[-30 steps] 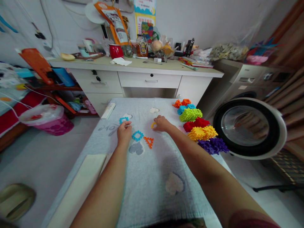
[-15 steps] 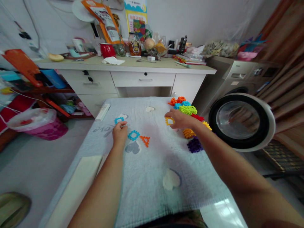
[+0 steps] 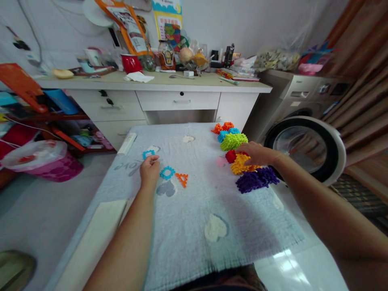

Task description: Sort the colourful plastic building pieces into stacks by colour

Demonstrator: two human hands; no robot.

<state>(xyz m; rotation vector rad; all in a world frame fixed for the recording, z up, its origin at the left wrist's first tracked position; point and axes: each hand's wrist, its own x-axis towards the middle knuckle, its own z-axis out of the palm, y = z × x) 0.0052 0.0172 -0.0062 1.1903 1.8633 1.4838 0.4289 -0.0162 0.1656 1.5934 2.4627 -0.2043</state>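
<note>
My left hand (image 3: 149,169) rests on the cloth with its fingers curled together. Just beyond its knuckles is a blue square toothed plastic piece (image 3: 148,154), and whether the fingertips grip anything is hidden. To the right lie a blue round toothed piece (image 3: 167,173) and an orange triangle piece (image 3: 182,180). My right hand (image 3: 257,153) reaches over the colour-sorted stacks, thumb and fingers apart, between red pieces (image 3: 230,156) and yellow pieces (image 3: 241,165). Nearby are lime green pieces (image 3: 234,141), purple pieces (image 3: 256,180), blue pieces (image 3: 222,136) and orange pieces (image 3: 222,127).
A pale cloth with hearts (image 3: 194,214) covers the table. Behind it stands a white desk (image 3: 182,101) with jars, a red pot (image 3: 131,63) and books. At right, a washing machine door (image 3: 303,149) hangs open. A pink bin (image 3: 51,161) is at left.
My right hand has moved right, from the yellow square piece at the stacks' left side to over the red and yellow stacks. The view has shifted slightly; my left hand stays by the blue square.
</note>
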